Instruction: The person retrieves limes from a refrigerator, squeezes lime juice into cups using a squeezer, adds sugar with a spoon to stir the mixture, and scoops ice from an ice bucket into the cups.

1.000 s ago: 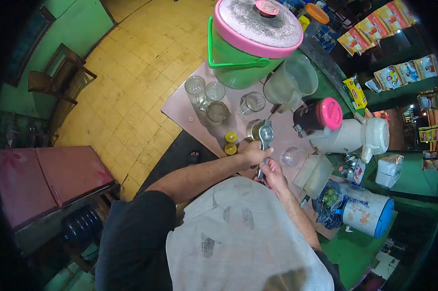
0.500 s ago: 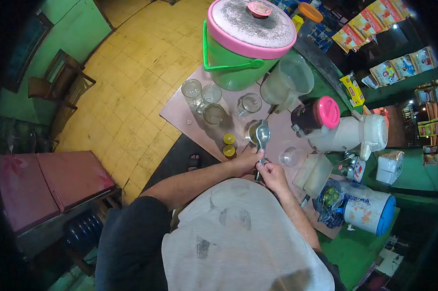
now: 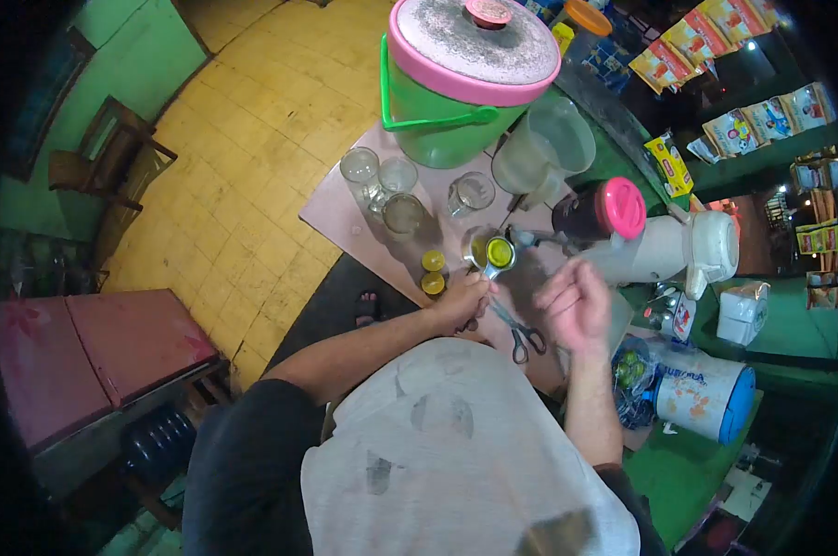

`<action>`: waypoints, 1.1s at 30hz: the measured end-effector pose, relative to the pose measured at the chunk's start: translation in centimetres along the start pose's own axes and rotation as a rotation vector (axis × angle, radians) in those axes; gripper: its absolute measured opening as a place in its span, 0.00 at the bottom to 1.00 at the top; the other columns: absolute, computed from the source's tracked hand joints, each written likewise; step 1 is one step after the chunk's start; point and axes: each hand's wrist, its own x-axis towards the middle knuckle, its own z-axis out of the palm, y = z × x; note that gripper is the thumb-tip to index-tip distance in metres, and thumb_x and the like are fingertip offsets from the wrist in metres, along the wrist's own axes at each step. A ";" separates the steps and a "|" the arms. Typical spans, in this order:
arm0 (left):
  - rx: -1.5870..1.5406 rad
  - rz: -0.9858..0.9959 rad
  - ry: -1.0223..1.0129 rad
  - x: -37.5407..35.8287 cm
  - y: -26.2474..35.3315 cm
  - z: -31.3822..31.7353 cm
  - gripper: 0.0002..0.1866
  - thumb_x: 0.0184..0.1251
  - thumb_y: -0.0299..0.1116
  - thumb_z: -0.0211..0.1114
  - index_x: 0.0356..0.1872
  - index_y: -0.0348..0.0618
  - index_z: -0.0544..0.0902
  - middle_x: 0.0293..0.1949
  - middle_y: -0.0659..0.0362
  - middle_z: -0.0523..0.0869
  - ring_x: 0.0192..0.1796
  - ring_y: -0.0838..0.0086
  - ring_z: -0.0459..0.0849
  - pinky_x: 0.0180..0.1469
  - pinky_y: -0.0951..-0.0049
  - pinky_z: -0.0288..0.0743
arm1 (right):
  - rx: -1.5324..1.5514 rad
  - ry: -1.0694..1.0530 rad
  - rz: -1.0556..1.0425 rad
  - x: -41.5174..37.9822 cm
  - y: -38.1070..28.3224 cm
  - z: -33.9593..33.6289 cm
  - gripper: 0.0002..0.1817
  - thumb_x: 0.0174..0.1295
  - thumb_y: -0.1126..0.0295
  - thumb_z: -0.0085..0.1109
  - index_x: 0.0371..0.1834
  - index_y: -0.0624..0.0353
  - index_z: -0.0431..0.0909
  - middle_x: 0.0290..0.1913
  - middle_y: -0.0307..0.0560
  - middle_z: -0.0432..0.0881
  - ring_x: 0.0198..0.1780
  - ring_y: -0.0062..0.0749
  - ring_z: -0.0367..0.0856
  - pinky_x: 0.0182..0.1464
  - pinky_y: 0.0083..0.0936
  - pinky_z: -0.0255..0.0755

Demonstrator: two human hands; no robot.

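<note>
My left hand (image 3: 463, 302) is closed around the handle of a metal citrus squeezer (image 3: 501, 270). The squeezer is swung open, and a cut citrus half (image 3: 500, 252) sits in its cup. Below the cup is a round container (image 3: 475, 243), partly hidden. My right hand (image 3: 577, 306) is raised to the right of the squeezer, fingers curled and blurred; whether it holds anything cannot be made out. Two citrus halves (image 3: 433, 271) lie cut side up left of the squeezer. Scissors (image 3: 521, 335) with dark handles lie between my hands.
Several glasses (image 3: 401, 213) stand at the table's far left, near a big green bucket (image 3: 456, 125) with a pink rim. Behind to the right are a clear pitcher (image 3: 544, 148), a pink-lidded jug (image 3: 620, 209) and a white flask (image 3: 651, 250). A bag of green fruit (image 3: 632, 371) lies right.
The squeezer has gone from closed to open, showing the citrus half inside. My right hand has left the handles near my left hand and moved up and right. The scissors have come into view.
</note>
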 end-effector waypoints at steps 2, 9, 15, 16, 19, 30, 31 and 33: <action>0.029 0.019 0.025 -0.6 0.5 0.5 0.14 0.79 0.44 0.46 0.48 0.45 0.72 0.25 0.66 0.69 0.24 0.80 0.66 0.21 0.75 0.62 | 0.152 0.178 -0.314 0.8 -2.3 1.0 0.13 0.68 0.62 0.61 0.38 0.62 0.81 0.27 0.43 0.83 0.27 0.31 0.82 0.32 0.30 0.78; 0.334 0.080 0.061 -1.3 1.9 1.2 0.09 0.75 0.40 0.51 0.45 0.46 0.70 0.25 0.67 0.67 0.19 0.82 0.62 0.17 0.75 0.59 | -1.562 0.112 -0.401 7.2 4.1 -1.6 0.19 0.56 0.68 0.68 0.50 0.63 0.82 0.41 0.58 0.84 0.45 0.50 0.83 0.49 0.40 0.76; 0.339 0.156 0.068 -0.7 0.2 0.2 0.09 0.77 0.39 0.52 0.44 0.44 0.70 0.25 0.66 0.68 0.20 0.81 0.65 0.19 0.73 0.60 | -1.676 0.158 -0.429 8.4 5.8 -1.1 0.20 0.51 0.69 0.70 0.46 0.65 0.80 0.42 0.62 0.81 0.47 0.57 0.80 0.50 0.45 0.74; 0.335 0.159 0.069 -0.5 -0.1 0.1 0.09 0.77 0.39 0.52 0.44 0.44 0.70 0.25 0.66 0.68 0.20 0.81 0.65 0.19 0.73 0.60 | -1.754 0.132 -0.404 8.3 5.7 -0.6 0.17 0.53 0.70 0.68 0.44 0.66 0.78 0.41 0.63 0.80 0.46 0.57 0.80 0.49 0.46 0.74; 0.520 0.288 0.099 0.3 -1.0 -0.4 0.09 0.78 0.37 0.51 0.42 0.43 0.71 0.26 0.65 0.71 0.20 0.81 0.67 0.21 0.72 0.62 | -1.841 0.103 -0.417 8.9 6.1 -0.6 0.13 0.56 0.72 0.63 0.41 0.66 0.75 0.37 0.63 0.79 0.43 0.58 0.80 0.47 0.48 0.74; 0.148 0.023 0.080 -0.8 2.3 0.4 0.07 0.74 0.37 0.53 0.44 0.46 0.74 0.22 0.67 0.69 0.18 0.81 0.66 0.16 0.75 0.62 | -1.544 0.058 -0.659 9.8 5.3 -1.8 0.10 0.56 0.78 0.56 0.42 0.59 0.76 0.34 0.59 0.79 0.39 0.58 0.80 0.42 0.49 0.73; 0.148 0.023 0.078 -0.9 2.3 0.5 0.07 0.74 0.37 0.53 0.44 0.46 0.74 0.22 0.67 0.69 0.18 0.81 0.66 0.16 0.75 0.62 | -1.542 0.043 -0.658 9.7 5.2 -1.7 0.10 0.55 0.79 0.55 0.40 0.59 0.76 0.32 0.58 0.78 0.38 0.57 0.79 0.41 0.49 0.72; 0.076 -0.014 0.069 -1.0 2.4 0.6 0.08 0.73 0.37 0.53 0.45 0.46 0.73 0.22 0.68 0.69 0.19 0.81 0.66 0.16 0.75 0.62 | -1.539 0.029 -0.658 9.8 5.1 -1.7 0.10 0.53 0.81 0.55 0.39 0.59 0.77 0.31 0.57 0.77 0.37 0.57 0.79 0.40 0.49 0.72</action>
